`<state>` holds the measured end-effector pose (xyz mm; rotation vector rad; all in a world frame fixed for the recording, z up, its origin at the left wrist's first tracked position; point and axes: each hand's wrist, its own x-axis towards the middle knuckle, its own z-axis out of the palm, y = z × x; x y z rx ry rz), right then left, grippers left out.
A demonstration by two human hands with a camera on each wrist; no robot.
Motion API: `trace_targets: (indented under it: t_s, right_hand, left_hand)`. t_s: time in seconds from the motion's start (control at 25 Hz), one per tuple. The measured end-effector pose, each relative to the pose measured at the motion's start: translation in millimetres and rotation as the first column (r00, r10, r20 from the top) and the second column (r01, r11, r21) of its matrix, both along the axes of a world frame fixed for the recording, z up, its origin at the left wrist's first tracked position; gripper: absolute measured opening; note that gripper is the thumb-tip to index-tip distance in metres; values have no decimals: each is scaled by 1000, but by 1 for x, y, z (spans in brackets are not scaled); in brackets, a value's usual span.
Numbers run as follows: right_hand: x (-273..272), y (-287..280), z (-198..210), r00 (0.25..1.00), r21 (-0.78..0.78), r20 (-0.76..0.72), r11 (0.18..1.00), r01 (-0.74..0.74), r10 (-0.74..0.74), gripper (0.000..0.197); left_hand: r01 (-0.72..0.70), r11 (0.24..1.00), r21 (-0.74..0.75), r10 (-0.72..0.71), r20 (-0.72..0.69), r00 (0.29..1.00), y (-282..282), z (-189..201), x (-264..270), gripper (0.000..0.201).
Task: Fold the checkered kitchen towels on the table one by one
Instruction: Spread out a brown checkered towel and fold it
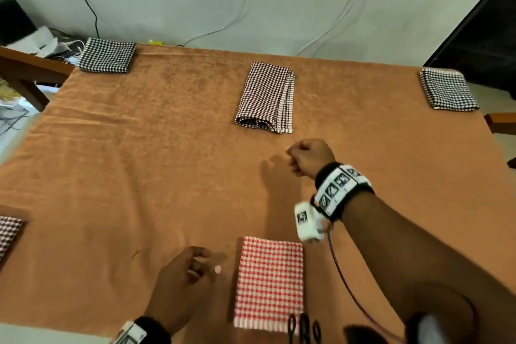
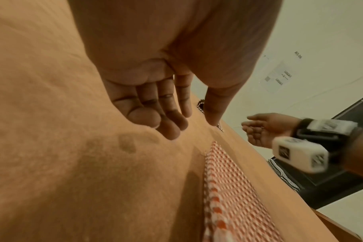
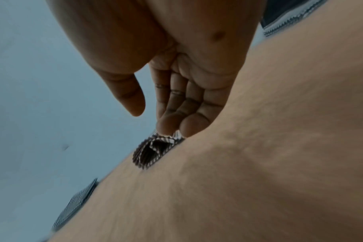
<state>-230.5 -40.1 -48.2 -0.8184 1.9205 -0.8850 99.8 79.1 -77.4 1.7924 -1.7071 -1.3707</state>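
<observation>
Mid table (image 1: 139,162) btw towels bare.

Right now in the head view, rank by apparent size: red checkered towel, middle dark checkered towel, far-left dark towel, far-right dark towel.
1. Red checkered towel, nearest the camera, so unsure.
2. Middle dark checkered towel.
3. Far-left dark towel and far-right dark towel look alike; unranked.

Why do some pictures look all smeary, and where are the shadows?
Right wrist view: the cloth and the corner towel are smeared by motion. Left wrist view: the right hand looks blurred. Head view: sharper in the middle; the right hand throws a soft shadow to its left.
</observation>
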Motion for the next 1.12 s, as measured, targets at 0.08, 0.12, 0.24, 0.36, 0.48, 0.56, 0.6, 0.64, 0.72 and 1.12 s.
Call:
trace_targets:
  t_s: [0.08,0.12,0.24,0.36,0.48,0.56,0.6,0.64,0.72,1.12]
  right_hand:
    - [2,-67,-7,981,26,111,988,155,-157,23]
    - [3,-93,-15,972,47,110,978,201,-205,30]
    - [3,-135,-36,970,144,-15,959,244,-244,43]
    - [7,-143,-40,963,225,-190,947,231,-189,37]
    - [16,-143,-29,926,143,-271,940,311,-265,18]
    - [26,-136,-12,918,-47,-303,967,252,-254,7]
    - [31,-131,-3,926,-162,-308,971,177,-220,3]
    - [36,-122,8,933,-255,-320,963,82,-164,5]
    - [45,-100,31,945,-356,-326,928,-113,-10,14]
    - [22,31,125,554,-112,-585,618,-779,593,16]
  left_hand:
    - [4,1000,2,-4,-52,999,-10,7,10,38]
    - [0,1000,11,1,-79,997,-16,10,17,44]
    - [-22,999,29,25,-106,994,-39,16,38,47]
    - [-34,999,15,36,-95,995,-64,18,58,45]
    - [29,998,-60,-31,-43,999,-92,24,61,45]
    - [100,982,-163,-105,-23,994,-115,37,49,31]
    - [134,968,-215,-143,-28,989,-128,45,38,25]
    - [169,947,-273,-182,-21,983,-143,54,25,27]
    - [254,864,-435,-280,6,960,-172,76,-8,28]
    - [910,219,-351,-911,261,320,-207,159,-151,72]
